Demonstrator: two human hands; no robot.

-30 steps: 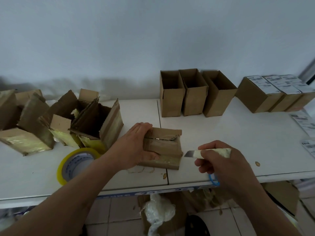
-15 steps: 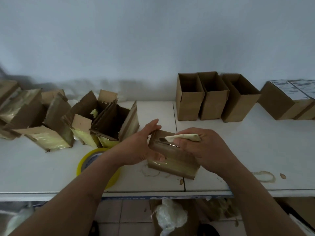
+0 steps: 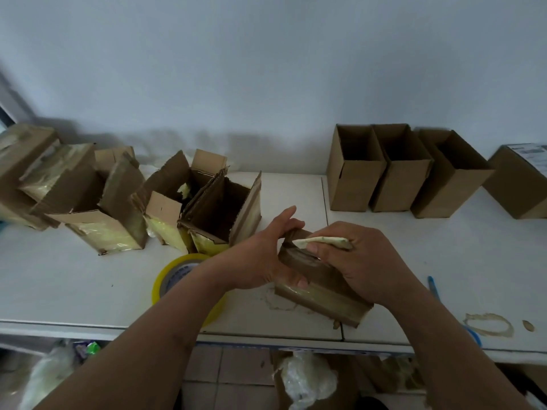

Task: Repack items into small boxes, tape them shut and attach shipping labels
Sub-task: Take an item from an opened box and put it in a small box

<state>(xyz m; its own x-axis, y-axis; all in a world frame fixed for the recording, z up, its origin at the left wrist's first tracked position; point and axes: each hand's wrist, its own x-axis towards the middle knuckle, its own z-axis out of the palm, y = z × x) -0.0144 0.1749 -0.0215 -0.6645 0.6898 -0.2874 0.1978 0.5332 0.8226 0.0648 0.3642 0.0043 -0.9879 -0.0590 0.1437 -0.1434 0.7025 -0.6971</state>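
head view: my left hand (image 3: pixel 260 255) grips the taped box (image 3: pixel 321 287) near the table (image 3: pixel 444 247) front edge, right hand (image 3: pixel 364 261) pinches the cutter (image 3: pixel 322 241) at its top.

one head-worn wide-angle view, looking forward and down.

the camera sits above the near edge of the white flat-topped desk (image 3: pixel 88 291) and faces a plain pale wall (image 3: pixel 266 69) behind it. both forearms reach in from the bottom, the hands close below the lens at centre. tiled floor (image 3: pixel 236 371) shows under the desk edge. straight lines bow toward the frame edges.
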